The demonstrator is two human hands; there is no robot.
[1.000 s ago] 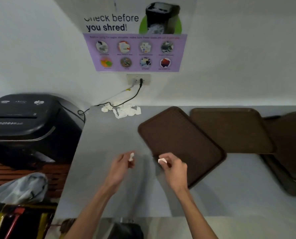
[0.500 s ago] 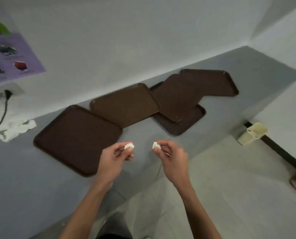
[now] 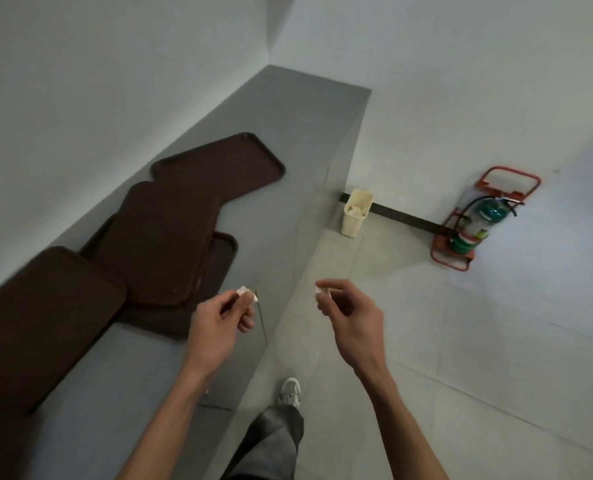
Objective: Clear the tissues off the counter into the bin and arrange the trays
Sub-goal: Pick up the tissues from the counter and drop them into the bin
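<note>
Head view, looking down along a smooth grey counter (image 3: 288,140) running into a corner of plain white walls.

Dark brown, rounded-corner plastic trays (image 3: 170,237) lying flat on the counter in a loose overlapping sprawl; four countable, perhaps more hidden beneath. Nearest tray (image 3: 42,323) at the lower left, its corner overlapping the middle pile; farthest tray (image 3: 226,164) angled toward the corner.

Left hand (image 3: 215,323) raised above the counter's front edge, thumb and forefinger pinched together on a small crumpled white tissue scrap (image 3: 246,293). Right hand (image 3: 350,317) out over the floor, fingertips closed on a second tiny white tissue scrap (image 3: 320,290), remaining fingers loosely curled. Two scraps, one per hand, hands apart from each other.

Pale matte floor tiles (image 3: 461,358) to the right. Cream plastic rectangular bin (image 3: 355,214) standing upright on the floor against the wall, just beside the counter's end, pale crumpled contents showing inside. Farther right, one green fire extinguisher (image 3: 478,225) in a red tubular metal stand (image 3: 461,261), against the wall.

Below, one grey trouser leg (image 3: 271,441) and one white shoe (image 3: 290,391) on the tiles.
</note>
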